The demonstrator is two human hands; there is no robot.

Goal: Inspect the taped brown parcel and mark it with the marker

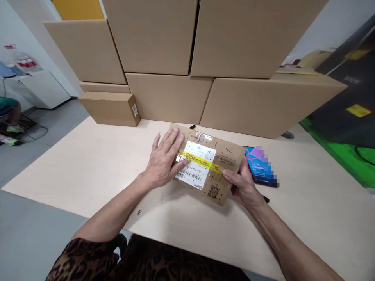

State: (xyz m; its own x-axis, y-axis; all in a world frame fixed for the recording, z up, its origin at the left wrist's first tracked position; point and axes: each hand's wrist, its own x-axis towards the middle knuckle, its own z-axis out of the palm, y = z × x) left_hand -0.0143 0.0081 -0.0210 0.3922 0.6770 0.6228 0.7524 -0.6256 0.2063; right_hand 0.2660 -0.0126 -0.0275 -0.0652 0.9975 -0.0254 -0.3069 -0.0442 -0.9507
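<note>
A flat brown cardboard parcel (231, 154) is tilted above the table in front of me. It has a white shipping label (193, 177), and a strip of yellow printed tape (205, 162) runs across it. My right hand (244, 181) grips its right edge, thumb on top and the other fingers hidden underneath. Over the left end lies my left hand (164, 158), fingers stretched out and the thumb resting on the label. Right of the parcel is a phone (259, 168) with its screen lit, partly pixelated.
Large cardboard boxes (170, 97) are stacked along the back of the pale table (73, 168). A smaller cardboard box (108, 111) stands at the back left. Small dark objects partly show behind and right of the parcel. Another person's leg (13, 113) appears at far left.
</note>
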